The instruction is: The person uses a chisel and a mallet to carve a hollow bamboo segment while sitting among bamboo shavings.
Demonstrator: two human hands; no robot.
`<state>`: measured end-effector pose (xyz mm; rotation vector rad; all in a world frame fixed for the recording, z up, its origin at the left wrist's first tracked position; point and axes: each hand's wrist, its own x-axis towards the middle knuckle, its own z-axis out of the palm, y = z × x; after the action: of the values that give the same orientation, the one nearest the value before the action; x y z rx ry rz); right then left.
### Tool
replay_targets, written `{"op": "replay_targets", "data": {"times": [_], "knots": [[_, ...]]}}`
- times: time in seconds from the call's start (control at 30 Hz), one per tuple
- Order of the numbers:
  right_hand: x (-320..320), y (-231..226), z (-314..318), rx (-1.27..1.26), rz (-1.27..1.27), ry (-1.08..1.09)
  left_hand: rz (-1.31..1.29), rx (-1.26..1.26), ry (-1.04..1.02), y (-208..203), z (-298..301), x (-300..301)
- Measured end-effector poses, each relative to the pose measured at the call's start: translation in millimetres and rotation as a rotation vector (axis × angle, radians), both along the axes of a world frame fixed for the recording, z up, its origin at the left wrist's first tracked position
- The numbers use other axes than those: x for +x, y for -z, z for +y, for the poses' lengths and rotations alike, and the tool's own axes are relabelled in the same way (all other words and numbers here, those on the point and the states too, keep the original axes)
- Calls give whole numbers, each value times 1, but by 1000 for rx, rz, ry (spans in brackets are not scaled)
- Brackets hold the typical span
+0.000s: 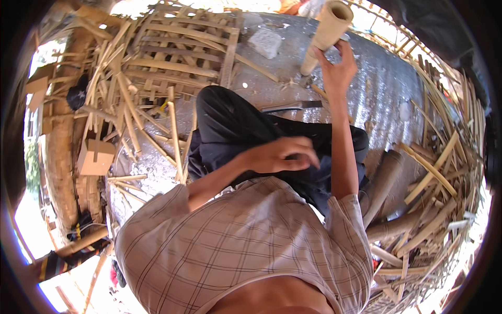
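A thick bamboo tube point(328, 32) stands tilted at the far right of centre, its hollow end turned up towards me. My right hand point(339, 67) reaches out to it and grips its near side between thumb and fingers. Over my lap hovers my left hand point(285, 155), its fingers loosely bent and a little blurred, with nothing visible in them. On the ground just beyond my crossed legs lies a knife point(293, 107) with a dark handle, apart from both hands.
A woven bamboo lattice panel point(180, 49) lies at the far left, with loose split strips point(130, 112) beside it. A pale stone block point(265, 43) rests on the grey sheet point(381, 89). Bamboo pieces point(384, 183) pile up on the right. A cardboard box point(97, 157) sits left.
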<state>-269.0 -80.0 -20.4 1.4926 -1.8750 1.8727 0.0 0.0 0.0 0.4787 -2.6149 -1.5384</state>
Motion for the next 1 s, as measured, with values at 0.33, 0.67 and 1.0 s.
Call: {"op": "replay_targets", "data": {"times": [0.33,0.67,1.0], "knots": [[-1,-4,-21,18,123,95,51,-124,-384,77,-95,12],[6,-14,-9,184,79,17,-430,-381,-299,243,-101,-67],[10,-27,-11,112,36,-58,-125,885,-463,178,-125,-35]]}}
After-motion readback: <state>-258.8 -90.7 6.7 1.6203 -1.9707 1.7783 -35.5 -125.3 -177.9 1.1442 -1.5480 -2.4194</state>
